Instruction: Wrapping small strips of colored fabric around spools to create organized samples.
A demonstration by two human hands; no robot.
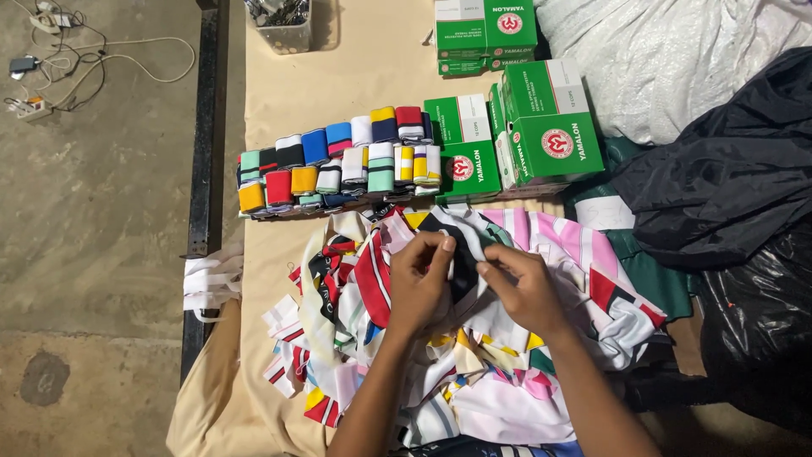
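A loose heap of striped, many-coloured knitted fabric strips [474, 355] covers the near part of the table [288, 93], which is draped in a beige cloth. Beyond the heap, two rows of tightly rolled fabric bands [338, 161] in red, yellow, blue, green, black and white lie side by side across the table. Just to the right of the rolls stand stacked green-and-white cardboard boxes [541, 127], with more of the same kind further back near the table's far edge. A clear plastic tub of small dark metal parts [283, 21] sits at the far end. To the right, a white woven sack [668, 59] and crumpled black plastic bags [727, 186] crowd the table's side. A bundle of white straps [211, 283] hangs at the left edge, beside a dark metal rail, and cables lie on the concrete floor [93, 211] at upper left.

Both forearms reach up from the lower edge of the view and meet over the middle of the heap. The left hand [420, 283] is curled, fingertips pinching a black-and-white piece of striped fabric [463, 254] at the top of the heap. The right hand [524, 288] lies just beside it, fingers bent and gripping the same piece from the other side, the knuckles of the two hands close together.
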